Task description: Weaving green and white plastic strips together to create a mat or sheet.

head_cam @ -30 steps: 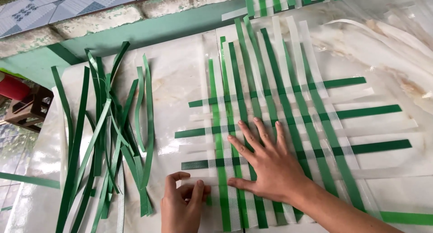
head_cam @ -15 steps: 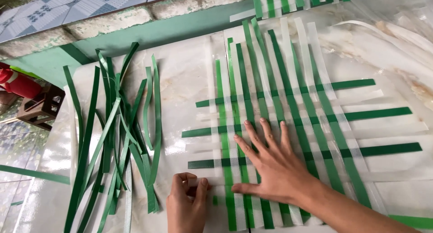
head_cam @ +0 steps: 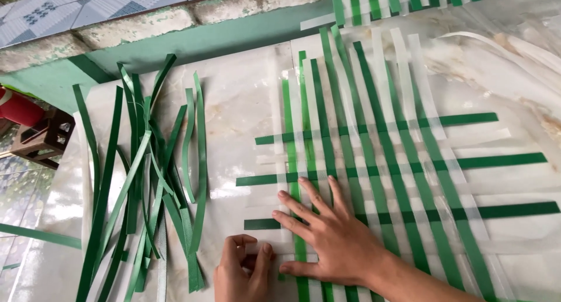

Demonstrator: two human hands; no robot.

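Woven mat (head_cam: 385, 161) of flat plastic strapping on a glossy, marbled white bench (head_cam: 239, 103) — smooth ribbons, thin and stiff-looking, lying flat. Long strips run roughly 6 to 12 o'clock, fanning slightly; green alternates with translucent white. I count about seven green uprights, the whites harder to count against the pale surface. Four dark green cross strips (head_cam: 497, 160) pass left to right, with pale cross strips between them.

Right hand (head_cam: 333, 235) lies flat on the weave's lower-left corner, fingers spread wide, pressing the strips down, gripping nothing. Left hand (head_cam: 242, 270), at 9 o'clock of the right and just beside it, is curled narrow, fingertips pinching at the end of a pale strip; whether it truly holds it, I cannot tell.

Loose pile of green strips (head_cam: 146, 173) lies at 9 o'clock of the mat — too tangled to count, some curling. Green-painted ledge (head_cam: 193, 42) runs at 12 o'clock, rough concrete behind.
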